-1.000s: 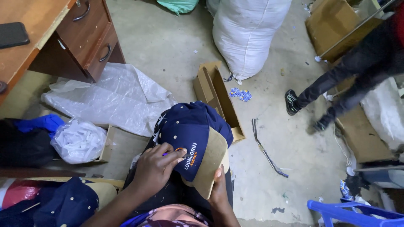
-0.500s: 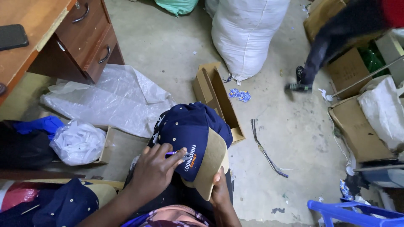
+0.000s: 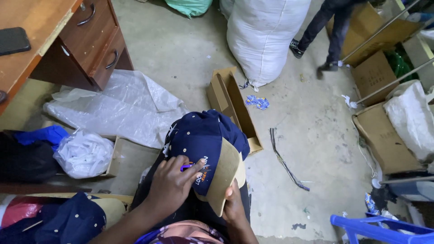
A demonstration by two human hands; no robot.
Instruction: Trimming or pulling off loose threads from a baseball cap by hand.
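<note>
Navy cap with tan brim rested on our lap. Our left hand pressed curled fingers on its front panel, pinching a small purple tool; our right hand gripped the brim's edge.

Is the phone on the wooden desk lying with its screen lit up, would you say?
No, the phone on the desk shows a dark face.

Cap brim hides the right hand's fingers.
</note>
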